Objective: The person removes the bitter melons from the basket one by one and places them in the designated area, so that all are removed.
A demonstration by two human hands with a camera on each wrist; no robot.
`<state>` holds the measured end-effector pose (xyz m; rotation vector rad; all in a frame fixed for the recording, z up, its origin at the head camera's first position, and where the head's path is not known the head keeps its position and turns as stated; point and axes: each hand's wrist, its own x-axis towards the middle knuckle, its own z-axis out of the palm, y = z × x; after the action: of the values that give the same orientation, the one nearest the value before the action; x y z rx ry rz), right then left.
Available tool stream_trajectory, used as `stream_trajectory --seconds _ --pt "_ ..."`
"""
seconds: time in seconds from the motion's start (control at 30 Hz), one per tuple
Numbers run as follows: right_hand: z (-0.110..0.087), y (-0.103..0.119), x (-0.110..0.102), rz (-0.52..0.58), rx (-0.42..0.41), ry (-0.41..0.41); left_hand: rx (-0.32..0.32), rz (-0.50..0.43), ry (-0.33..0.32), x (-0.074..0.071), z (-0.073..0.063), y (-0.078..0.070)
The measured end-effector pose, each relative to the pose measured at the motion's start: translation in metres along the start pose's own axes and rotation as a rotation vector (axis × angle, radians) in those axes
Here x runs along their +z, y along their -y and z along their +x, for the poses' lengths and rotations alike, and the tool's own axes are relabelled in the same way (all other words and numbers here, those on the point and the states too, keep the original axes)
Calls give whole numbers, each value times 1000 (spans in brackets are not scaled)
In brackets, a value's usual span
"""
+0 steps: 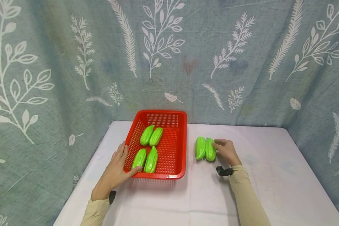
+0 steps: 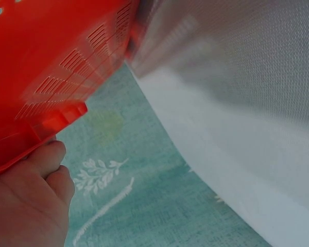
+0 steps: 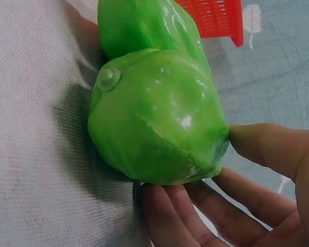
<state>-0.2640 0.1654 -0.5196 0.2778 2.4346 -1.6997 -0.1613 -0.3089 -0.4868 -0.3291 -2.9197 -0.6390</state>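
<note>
Two glossy bright green, ridged, elongated vegetable-like pieces lie side by side on the table, right of the red plastic basket (image 1: 181, 150). My right hand (image 1: 225, 150) holds the right-hand green piece (image 1: 210, 153), thumb on its upper side and fingers low along its outer side. The other green piece (image 1: 200, 148) lies against it. My left hand (image 1: 115, 168) grips the basket's near left corner, thumb over the rim and fingers along the outer left side. In the left wrist view the fingers (image 2: 50, 159) sit under the rim. Several similar green pieces (image 1: 156, 136) lie inside the basket.
A white cloth covers the table (image 1: 271, 163). A blue-green curtain (image 1: 197, 69) with white leaf prints hangs behind and along both sides. The basket stands near the table's back left, close to the curtain.
</note>
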Motion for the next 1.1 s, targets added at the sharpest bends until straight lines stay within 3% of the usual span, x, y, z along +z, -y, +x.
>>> stream_trajectory --seconds 0.27,0.5,0.97,1.1 --pt "-1 -1 -4 15 33 19 0 3 3 0 -1 0" --pt "-4 1 -10 -18 62 -15 8 6 -7 0 0 0" --pt "-12 17 -17 -29 20 -45 10 40 -11 -1 -1 -2" --pt "-17 26 -17 -34 -29 -48 18 51 -13 -1 -1 -2"
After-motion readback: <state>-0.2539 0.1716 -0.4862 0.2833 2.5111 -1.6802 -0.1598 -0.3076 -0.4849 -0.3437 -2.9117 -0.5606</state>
